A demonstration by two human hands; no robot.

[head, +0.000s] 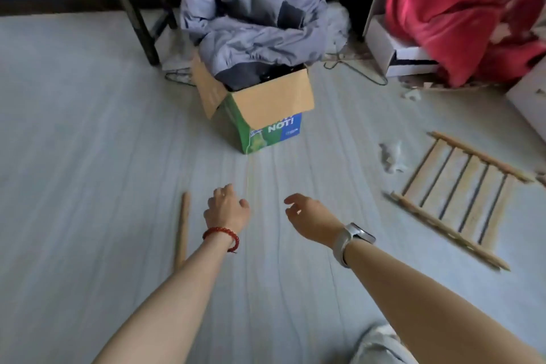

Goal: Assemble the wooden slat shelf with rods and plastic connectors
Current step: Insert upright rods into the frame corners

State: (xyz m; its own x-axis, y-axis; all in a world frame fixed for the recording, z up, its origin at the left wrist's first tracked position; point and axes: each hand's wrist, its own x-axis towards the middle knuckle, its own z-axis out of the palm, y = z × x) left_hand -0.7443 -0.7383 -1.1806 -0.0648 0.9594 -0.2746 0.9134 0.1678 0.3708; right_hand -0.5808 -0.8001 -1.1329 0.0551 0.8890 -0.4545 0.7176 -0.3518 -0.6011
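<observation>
An assembled wooden slat panel (456, 196), several slats between two notched rails, lies flat on the floor at the right. A single wooden rod (182, 229) lies on the floor just left of my left forearm. My left hand (226, 210), with a red bead bracelet at the wrist, reaches forward over the floor with loosely curled fingers and holds nothing. My right hand (310, 219), a watch on its wrist, is stretched out beside it, fingers relaxed and empty. Both hands hover about midway between the rod and the panel. No plastic connectors are plainly visible.
A cardboard box (263, 109) stuffed with grey cloth stands straight ahead. A dark table leg (133, 6) rises at the back left. Red fabric (461, 18) drapes over a white box at the back right. A crumpled plastic wrapper (391, 156) lies near the panel.
</observation>
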